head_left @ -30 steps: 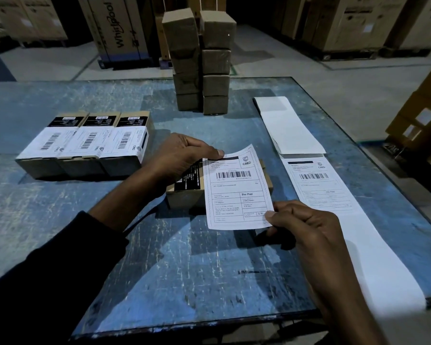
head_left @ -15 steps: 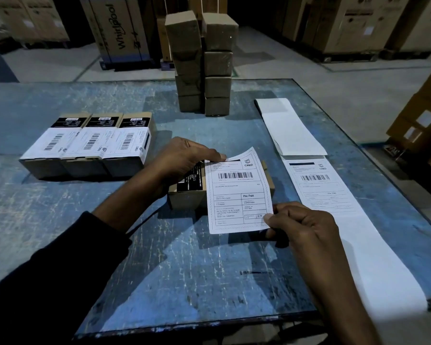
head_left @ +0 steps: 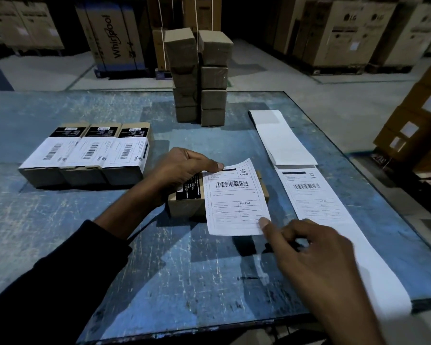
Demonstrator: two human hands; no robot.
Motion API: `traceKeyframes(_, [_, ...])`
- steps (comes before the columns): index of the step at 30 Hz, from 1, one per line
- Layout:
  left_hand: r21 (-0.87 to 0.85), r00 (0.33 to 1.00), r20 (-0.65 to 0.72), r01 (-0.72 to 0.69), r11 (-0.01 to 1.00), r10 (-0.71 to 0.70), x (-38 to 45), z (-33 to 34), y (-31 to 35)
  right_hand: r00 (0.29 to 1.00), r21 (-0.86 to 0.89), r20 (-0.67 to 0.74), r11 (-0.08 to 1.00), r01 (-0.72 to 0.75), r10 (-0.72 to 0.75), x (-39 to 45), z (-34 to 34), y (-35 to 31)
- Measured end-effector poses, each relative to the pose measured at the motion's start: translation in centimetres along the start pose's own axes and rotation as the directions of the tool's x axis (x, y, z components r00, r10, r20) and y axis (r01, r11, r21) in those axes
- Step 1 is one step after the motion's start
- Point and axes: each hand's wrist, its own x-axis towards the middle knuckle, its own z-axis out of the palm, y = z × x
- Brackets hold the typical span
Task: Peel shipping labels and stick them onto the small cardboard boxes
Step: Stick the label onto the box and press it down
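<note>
While left hand (head_left: pixel 182 168) pinches label (head_left: pixel 235 200), right hand (head_left: pixel 314 250) touches its corner.

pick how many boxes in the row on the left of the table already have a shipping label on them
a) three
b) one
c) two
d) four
a) the row of labelled boxes at the left of the table holds three boxes side by side, each with a white barcode label on top.
</note>
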Motion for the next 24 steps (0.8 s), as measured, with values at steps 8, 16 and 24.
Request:
traceKeyframes(8, [0.011, 1.000, 0.027, -0.001, 1.000, 0.001, 0.0, -0.2, 0.0, 0.910, -0.084, -0.142, 0.921, 0.381, -0.389, 2.5, -1.0, -5.7])
traceKeyframes(16, [0.009, 0.999, 0.003, -0.054, 0.999, 0.054, 0.1, -0.3, -0.6, 0.773, -0.278, 0.544, 0.799, 0.533, -0.327, 3.2, 4.3, -6.0])
traceKeyframes(24, [0.143, 0.997, -0.043, -0.061, 0.988, 0.068, 0.3, -0.2, -1.1, 0.820, -0.390, 0.541, 0.809, 0.440, -0.185, 3.7, 2.6, -4.2])
